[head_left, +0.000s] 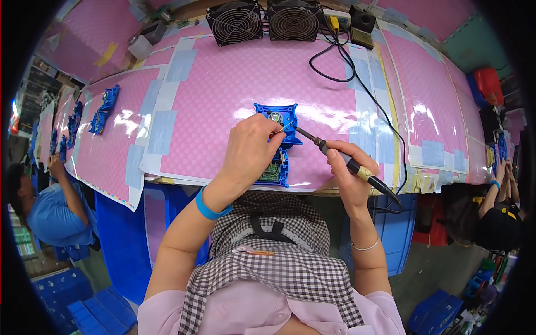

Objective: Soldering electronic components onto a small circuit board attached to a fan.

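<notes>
In front of me on the pink sheet lies an opened blue plastic housing [291, 113], with a round metallic part in its upper half and a green circuit board [271, 172] in its lower half. Over its left side is my left hand [248, 146], fingers pinched on a thin wire [287, 127]; whether it is solder or a lead, I cannot tell. My right hand [353, 174] grips a soldering iron [324, 146] like a pen. The iron's tip reaches the housing's right edge, close to the wire's end. My left hand covers part of the housing.
Two black fans [235, 23] stand at the back of the table. The iron's black cable [385, 114] loops along the right. More blue housings [104, 110] lie at the left. Co-workers sit on both sides, and a blue crate [385, 234] stands below the table edge.
</notes>
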The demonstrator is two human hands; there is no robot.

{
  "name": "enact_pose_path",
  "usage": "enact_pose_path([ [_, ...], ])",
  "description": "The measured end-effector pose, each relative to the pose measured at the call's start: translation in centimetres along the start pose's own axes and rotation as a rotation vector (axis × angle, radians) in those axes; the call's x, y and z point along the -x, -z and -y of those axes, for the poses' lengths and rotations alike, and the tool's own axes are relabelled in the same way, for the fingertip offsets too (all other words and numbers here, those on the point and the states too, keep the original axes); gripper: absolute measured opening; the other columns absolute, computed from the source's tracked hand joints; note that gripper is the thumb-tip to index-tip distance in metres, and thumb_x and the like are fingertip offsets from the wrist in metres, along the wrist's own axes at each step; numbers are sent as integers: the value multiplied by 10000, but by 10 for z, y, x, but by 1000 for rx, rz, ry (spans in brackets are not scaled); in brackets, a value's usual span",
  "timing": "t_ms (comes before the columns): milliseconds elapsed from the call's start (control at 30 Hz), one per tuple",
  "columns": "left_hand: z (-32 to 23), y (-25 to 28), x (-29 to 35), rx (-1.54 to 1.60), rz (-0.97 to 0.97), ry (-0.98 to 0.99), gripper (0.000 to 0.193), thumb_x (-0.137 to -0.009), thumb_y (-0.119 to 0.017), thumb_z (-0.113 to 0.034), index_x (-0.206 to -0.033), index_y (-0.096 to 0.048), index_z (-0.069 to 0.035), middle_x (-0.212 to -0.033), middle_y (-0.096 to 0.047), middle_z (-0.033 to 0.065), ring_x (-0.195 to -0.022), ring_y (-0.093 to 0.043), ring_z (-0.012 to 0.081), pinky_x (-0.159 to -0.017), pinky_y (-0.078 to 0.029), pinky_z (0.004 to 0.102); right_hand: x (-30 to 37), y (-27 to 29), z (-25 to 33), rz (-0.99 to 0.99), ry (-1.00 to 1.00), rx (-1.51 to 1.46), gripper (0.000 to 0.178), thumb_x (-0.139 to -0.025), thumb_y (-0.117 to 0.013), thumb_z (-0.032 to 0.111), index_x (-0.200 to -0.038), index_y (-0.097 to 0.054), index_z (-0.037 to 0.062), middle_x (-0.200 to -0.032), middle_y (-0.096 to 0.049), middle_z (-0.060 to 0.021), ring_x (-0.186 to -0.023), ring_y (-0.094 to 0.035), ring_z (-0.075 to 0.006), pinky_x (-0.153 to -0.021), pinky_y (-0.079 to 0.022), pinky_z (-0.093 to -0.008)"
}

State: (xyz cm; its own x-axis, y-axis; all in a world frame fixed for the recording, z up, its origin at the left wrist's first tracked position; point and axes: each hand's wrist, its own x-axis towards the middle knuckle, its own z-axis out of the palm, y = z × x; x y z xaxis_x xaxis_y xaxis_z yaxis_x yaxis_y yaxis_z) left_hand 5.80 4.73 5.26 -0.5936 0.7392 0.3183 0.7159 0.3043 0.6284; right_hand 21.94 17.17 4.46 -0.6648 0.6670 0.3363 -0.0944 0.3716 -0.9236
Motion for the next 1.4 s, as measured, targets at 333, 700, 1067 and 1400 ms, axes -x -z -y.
enact_pose_path([
  [333, -2, 1, 0, -1, 15, -10, 97, -747, -689, -107, -777, -677, -15, -703, -579, 119, -690, -585, 291, -624, -464, 406, -4, -4, -1, 30, 7, 59, 133, -820, -660, 29, -942, -690, -14, -716, -643, -25, -586, -528, -43, -505, -381, -186],
  [700, 0, -1, 0, -17, 15, -3, 90, -749, -685, -110, -775, -679, -24, -716, -583, 121, -704, -590, 299, -628, -470, 415, -1, 0, 4, 22, 18, 49, 133, -814, -656, 14, -937, -689, -23, -713, -646, -32, -601, -548, -51, -518, -397, -188],
  [1067, 0, -1, 0, -57, 29, -22, 95, -757, -671, -117, -757, -665, -23, -726, -583, 121, -721, -594, 302, -638, -477, 419, 1, 9, 0, -23, -45, 60, 173, -855, -647, 79, -993, -674, -21, -744, -649, -52, -636, -581, -73, -544, -446, -189],
  [1400, -1, -2, 0, -51, 14, -34, 102, -754, -674, -120, -739, -658, -20, -710, -568, 120, -720, -588, 300, -631, -473, 421, 5, 14, -2, -26, -62, 84, 195, -859, -652, 103, -1006, -666, -25, -738, -650, -58, -615, -575, -77, -526, -435, -189],
])
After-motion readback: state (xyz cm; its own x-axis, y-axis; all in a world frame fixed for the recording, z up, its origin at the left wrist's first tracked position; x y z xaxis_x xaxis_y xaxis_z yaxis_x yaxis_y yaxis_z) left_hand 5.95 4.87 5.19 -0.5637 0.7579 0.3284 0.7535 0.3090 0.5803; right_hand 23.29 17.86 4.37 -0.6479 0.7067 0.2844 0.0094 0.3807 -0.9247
